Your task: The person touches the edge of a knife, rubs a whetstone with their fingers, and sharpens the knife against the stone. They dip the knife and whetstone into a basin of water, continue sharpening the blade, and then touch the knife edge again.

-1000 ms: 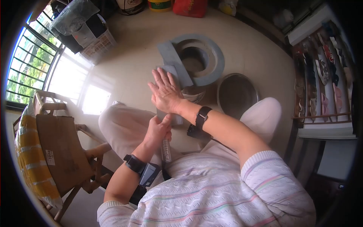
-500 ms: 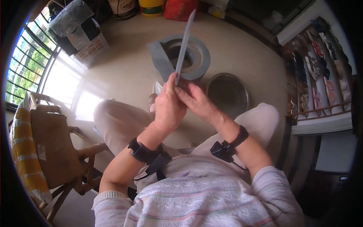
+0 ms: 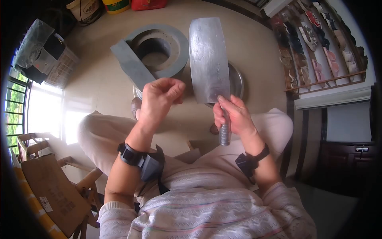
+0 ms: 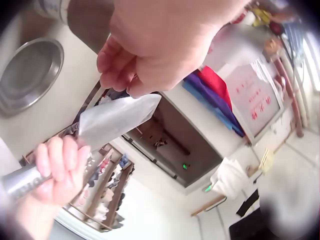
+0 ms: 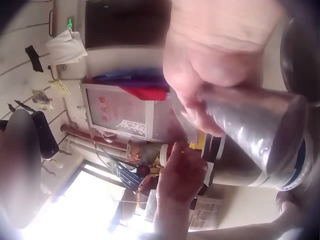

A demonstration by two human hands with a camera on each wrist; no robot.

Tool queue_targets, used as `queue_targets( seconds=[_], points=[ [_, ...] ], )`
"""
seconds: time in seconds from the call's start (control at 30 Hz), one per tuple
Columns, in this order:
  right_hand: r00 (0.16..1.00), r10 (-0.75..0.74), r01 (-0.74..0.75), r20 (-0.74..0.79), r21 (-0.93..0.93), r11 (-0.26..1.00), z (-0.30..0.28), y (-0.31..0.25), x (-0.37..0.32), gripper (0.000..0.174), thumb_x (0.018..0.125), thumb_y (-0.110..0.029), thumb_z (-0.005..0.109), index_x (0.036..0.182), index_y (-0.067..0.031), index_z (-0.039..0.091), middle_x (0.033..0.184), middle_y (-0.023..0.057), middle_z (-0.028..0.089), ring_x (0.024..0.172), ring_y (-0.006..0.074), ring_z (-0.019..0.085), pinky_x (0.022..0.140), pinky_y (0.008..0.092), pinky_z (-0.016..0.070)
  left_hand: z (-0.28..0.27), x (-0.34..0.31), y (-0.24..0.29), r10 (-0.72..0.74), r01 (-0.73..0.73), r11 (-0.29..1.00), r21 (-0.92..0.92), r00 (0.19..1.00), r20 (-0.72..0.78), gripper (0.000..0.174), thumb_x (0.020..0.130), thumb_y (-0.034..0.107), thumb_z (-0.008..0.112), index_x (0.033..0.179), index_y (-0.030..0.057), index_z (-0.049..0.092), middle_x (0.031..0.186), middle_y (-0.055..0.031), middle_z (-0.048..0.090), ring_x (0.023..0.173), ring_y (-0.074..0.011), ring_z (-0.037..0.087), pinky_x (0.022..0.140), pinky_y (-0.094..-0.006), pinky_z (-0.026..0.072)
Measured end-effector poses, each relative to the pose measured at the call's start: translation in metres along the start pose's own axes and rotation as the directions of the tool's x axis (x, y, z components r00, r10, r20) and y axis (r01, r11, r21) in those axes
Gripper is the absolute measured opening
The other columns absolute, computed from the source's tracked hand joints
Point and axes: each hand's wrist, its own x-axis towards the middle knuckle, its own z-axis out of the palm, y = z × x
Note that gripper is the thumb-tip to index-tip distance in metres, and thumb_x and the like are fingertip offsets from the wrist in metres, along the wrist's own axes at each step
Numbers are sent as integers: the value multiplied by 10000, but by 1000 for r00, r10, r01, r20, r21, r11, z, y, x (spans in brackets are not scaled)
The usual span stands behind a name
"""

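Note:
My right hand (image 3: 234,115) grips a cleaver (image 3: 209,55) by its ribbed metal handle, thumb near the base of the blade. The broad grey blade points up and away, one flat face toward the head camera. My left hand (image 3: 159,97) is raised to the left of the blade, fingers curled in and thumb against them, holding nothing. In the left wrist view the blade (image 4: 115,120) overlaps the space just below the curled left fingers. Beyond the left hand, a grey flat bar-shaped stone (image 3: 133,59) lies across a thick grey ring (image 3: 181,44).
A round metal basin (image 3: 237,79) stands on the floor partly behind the blade. A wooden chair with a cardboard sheet (image 3: 55,191) is at the left. A shoe rack (image 3: 326,51) stands right, a plastic basket (image 3: 63,67) far left, and buckets (image 3: 85,10) at the back.
The cleaver has risen from the stone and turned its flat face up. The right hand has moved from the blade to the handle; the left has let go. The head view has swung right.

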Motion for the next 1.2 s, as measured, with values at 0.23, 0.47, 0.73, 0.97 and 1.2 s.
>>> queue_targets(
  seconds=[0.23,0.47,0.73,0.97,1.2],
  points=[
    [977,170,-200,126,287,937,3,15,-15,203,982,-262,441,866,-101,479,574,7,422,424,83,363,390,265,364,-7,17,-32,-104,269,722,-637,953,284,238,842,231,678,909,5,640,782,-82,634,665,-186,597,650,-299,483],
    [912,224,-338,344,319,886,3,25,-13,217,987,-278,417,865,-114,490,544,-7,369,397,84,334,363,259,346,-12,14,-29,26,254,612,-749,940,340,217,832,248,687,898,47,642,806,-79,645,684,-203,604,657,-317,477],
    [886,275,-400,375,316,860,7,26,-13,215,985,-288,420,901,-124,532,539,-14,353,396,78,324,358,256,346,-18,10,-29,-18,237,645,-726,955,296,192,810,205,711,909,54,647,828,-72,659,696,-200,618,643,-327,489],
    [873,270,-403,407,287,869,8,26,-11,230,988,-287,411,849,-122,492,537,-13,362,394,76,330,359,257,356,-24,10,-35,17,187,670,-719,964,267,187,810,187,707,929,51,663,848,-96,662,701,-228,622,655,-348,496],
    [868,194,-345,458,272,898,3,29,-10,275,1001,-250,358,1030,-134,606,539,1,368,387,100,322,368,289,368,-28,9,-28,67,211,665,-716,938,339,179,805,179,711,919,50,662,831,-94,658,699,-226,618,661,-351,496]
  ],
)
